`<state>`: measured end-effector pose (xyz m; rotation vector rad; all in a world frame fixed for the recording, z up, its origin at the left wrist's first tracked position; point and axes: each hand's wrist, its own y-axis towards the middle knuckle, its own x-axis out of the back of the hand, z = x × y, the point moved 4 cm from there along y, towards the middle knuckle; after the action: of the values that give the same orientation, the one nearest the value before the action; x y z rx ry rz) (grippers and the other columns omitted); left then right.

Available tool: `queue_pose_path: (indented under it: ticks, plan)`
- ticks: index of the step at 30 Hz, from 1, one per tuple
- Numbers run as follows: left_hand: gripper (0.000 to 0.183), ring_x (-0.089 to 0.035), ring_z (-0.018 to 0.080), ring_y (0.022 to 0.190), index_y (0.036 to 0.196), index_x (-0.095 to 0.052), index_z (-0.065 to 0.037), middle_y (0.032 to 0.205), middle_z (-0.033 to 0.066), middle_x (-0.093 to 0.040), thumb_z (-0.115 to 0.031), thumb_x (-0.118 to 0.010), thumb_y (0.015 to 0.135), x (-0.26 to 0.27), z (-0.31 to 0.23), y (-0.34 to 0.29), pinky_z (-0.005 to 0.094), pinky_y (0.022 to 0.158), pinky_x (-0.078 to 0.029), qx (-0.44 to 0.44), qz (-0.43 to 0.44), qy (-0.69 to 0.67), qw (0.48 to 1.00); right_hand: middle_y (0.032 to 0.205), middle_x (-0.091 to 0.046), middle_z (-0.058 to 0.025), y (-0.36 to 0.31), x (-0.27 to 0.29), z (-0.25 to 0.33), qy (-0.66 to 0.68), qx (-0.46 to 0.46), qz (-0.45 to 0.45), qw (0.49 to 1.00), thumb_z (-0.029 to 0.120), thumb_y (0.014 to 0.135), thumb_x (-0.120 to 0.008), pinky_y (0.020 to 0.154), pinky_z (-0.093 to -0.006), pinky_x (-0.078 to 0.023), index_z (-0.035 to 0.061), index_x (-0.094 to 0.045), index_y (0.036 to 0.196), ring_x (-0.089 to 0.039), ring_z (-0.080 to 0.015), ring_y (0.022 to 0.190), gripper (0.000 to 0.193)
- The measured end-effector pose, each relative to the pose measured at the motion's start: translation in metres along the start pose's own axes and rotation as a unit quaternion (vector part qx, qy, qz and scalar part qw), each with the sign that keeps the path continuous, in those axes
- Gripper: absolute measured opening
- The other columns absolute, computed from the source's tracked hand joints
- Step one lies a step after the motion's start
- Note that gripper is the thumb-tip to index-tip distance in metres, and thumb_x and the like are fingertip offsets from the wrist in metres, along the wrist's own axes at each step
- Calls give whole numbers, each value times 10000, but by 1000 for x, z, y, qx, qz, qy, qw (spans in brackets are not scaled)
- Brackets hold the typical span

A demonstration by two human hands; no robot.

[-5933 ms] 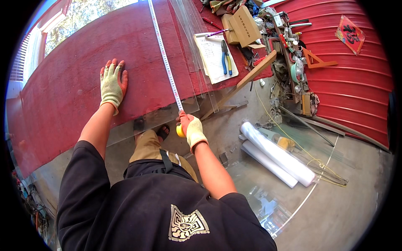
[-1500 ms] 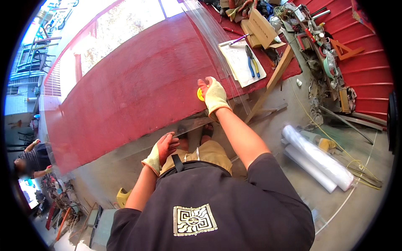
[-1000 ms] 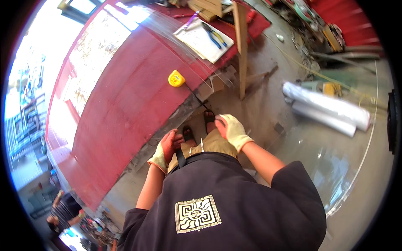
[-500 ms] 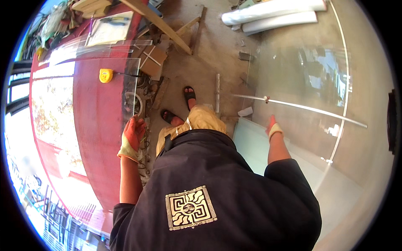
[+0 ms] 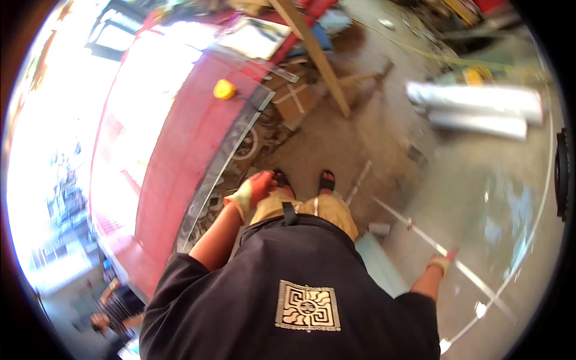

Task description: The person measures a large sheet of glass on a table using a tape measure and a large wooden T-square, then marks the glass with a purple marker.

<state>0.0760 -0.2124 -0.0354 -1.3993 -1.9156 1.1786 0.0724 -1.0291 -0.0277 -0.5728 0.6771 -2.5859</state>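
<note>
My left hand [image 5: 255, 190], in a red and cream work glove, hangs in front of my lap, apart from the glass sheet [image 5: 231, 153] on the red table. Its fingers are loosely bent, with nothing visible in them. My right hand [image 5: 443, 262], gloved alike, reaches out to the right beside a long pale bar [image 5: 414, 228]. Its fingers look stretched out, though blurred; whether they touch the bar I cannot tell. The bar lies across a large transparent sheet [image 5: 462, 198]. A yellow tape measure [image 5: 224, 89] rests on the table's glass.
The red table [image 5: 171, 156] runs along my left. Beyond it stand a wooden post [image 5: 315, 60] and a cardboard box [image 5: 295, 102]. White rolls [image 5: 474, 105] lie at the far right. Another person [image 5: 117, 309] is at the lower left.
My left hand has come off the edge of the table's glass toward my lap. My right hand has moved farther right, close to the pale bar. The view has turned.
</note>
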Motion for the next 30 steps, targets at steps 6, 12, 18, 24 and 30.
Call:
queue_pose_path:
  ticks: [6,12,18,24,30]
  plan:
    - [467,-709,257,1184,1505,-428,-118,1334,141,-685,-137,-568,1061,2,76,-2,397,938,-586,-176,90,305,932,1726,-314,-71,123,-26,-58,44,7,134,990,792,969,-499,1309,-509,-145,197,-276,1695,-248,-287,1601,964]
    - [498,-682,262,1188,1437,-567,-114,1278,117,-699,-442,-541,1064,-9,97,-27,448,930,-523,64,-95,-87,990,1421,-572,-53,64,-135,-121,-114,-67,151,980,752,957,-576,1056,-446,-429,133,-571,1347,-534,-242,1233,731]
    - [511,-703,266,1123,1420,-579,-101,1265,126,-702,-462,-563,1060,3,133,-32,385,859,-546,54,-120,-134,982,1348,-677,-32,-52,-280,-48,-328,72,273,901,685,980,-630,937,-405,-519,141,-598,1397,-627,-222,1235,686]
    - [507,-709,238,1056,1413,-620,-42,1196,128,-728,-387,-552,1048,13,108,-35,368,900,-556,-49,-126,4,991,1010,-697,-108,-258,-349,20,-99,-55,584,804,335,1071,-647,838,-395,-549,8,-647,1061,-690,-231,967,327]
    - [489,-696,323,1151,1398,-646,-35,1237,178,-738,-352,-545,1040,28,114,-25,403,1017,-536,-168,-156,155,961,1052,-695,-100,-461,-373,49,-260,41,757,598,173,1035,-721,795,-271,-517,-52,-648,1117,-656,-142,902,251]
